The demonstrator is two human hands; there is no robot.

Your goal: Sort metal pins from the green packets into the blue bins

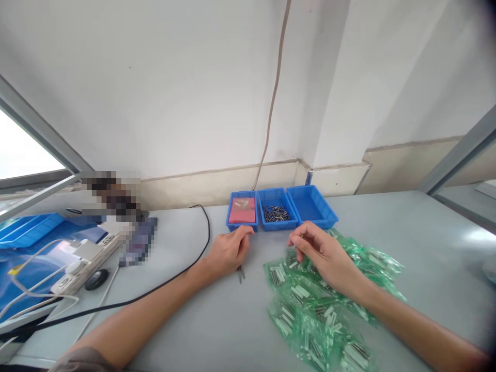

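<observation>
Bags (304, 297) beneath right hand (322, 254)

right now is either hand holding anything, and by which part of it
It cannot be told: slim metal pieces show just below the left hand, but any grip is hidden; the right hand is curled, with no held thing clearly visible.

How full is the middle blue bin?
Partly full: loose metal pieces lie heaped in the middle bin, below its rim, with bare blue back wall showing above them.
</observation>
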